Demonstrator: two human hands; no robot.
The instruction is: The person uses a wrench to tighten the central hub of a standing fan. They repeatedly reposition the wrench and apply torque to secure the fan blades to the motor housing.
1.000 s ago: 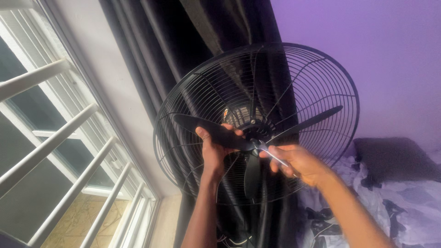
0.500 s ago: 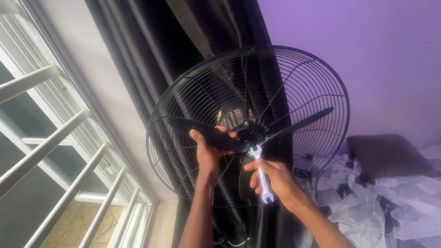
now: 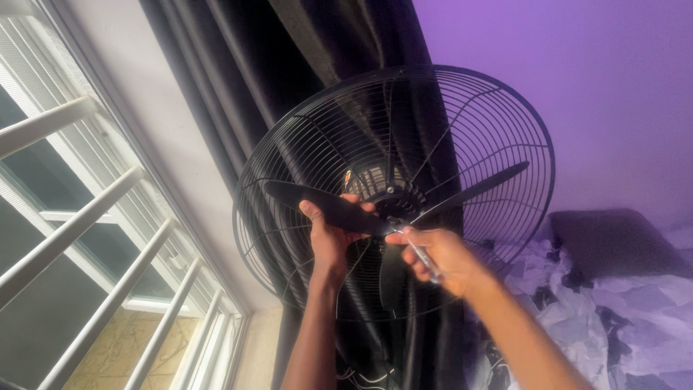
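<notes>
Since half a second ago the spanner (image 3: pixel 421 257) has swung up: its shiny head, which hung clear below the blades, now sits at the hub (image 3: pixel 390 211), with the shaft running down through the right hand (image 3: pixel 439 257). That hand is closed around the spanner's shaft, fingers curled and knuckles toward the camera. The left hand (image 3: pixel 333 232) has kept its place, wrapped from below around the root of the left blade (image 3: pixel 321 208), thumb over its front edge, steadying it. The right blade (image 3: pixel 473 192) sticks out free toward the rim of the grille (image 3: pixel 289 144), whose front half is off, so blades and hub are bare. Behind the fan hang dark curtains (image 3: pixel 231 65); white window bars (image 3: pixel 94 217) stand to the left and a purple wall (image 3: pixel 592 87) to the right.

By my reading the step in hand is working the fastener at the hub while the blade is held against turning. Whether the spanner's jaw is seated on it I cannot tell; it is too small and blurred. The next move calls for a firm left-hand hold and a short, square swing of the spanner inside the grille.
</notes>
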